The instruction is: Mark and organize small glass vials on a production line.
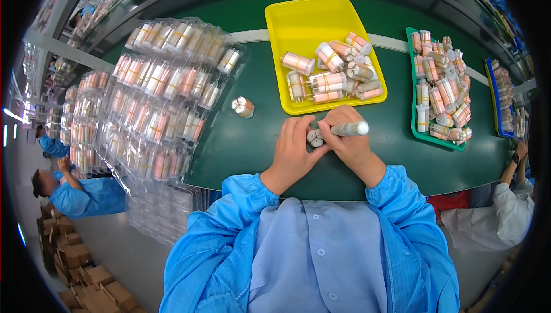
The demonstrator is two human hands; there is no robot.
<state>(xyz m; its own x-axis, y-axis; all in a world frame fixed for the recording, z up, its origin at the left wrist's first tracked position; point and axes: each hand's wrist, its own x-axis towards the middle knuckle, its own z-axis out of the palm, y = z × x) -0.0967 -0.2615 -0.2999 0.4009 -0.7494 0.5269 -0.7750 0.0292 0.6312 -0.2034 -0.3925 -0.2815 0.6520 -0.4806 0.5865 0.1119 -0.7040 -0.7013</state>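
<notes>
The left hand [290,145] has its fingers and thumb closed round a bundle [314,137], whose round ends face up in the gap between the two hands, low over the table [229,146]. The right hand [351,147], right beside it, is clamped on a pale tube [351,128] that sticks out to the right above the fist; whether its lower end touches the bundle is hidden. Just beyond the hands sits a yellow tray [307,23]; a loose bundle [243,107] stands to their left.

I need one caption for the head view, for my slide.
Left hand holding a small bundle, right hand holding a pale rod, at a green table before a yellow tray of bundles.
</notes>
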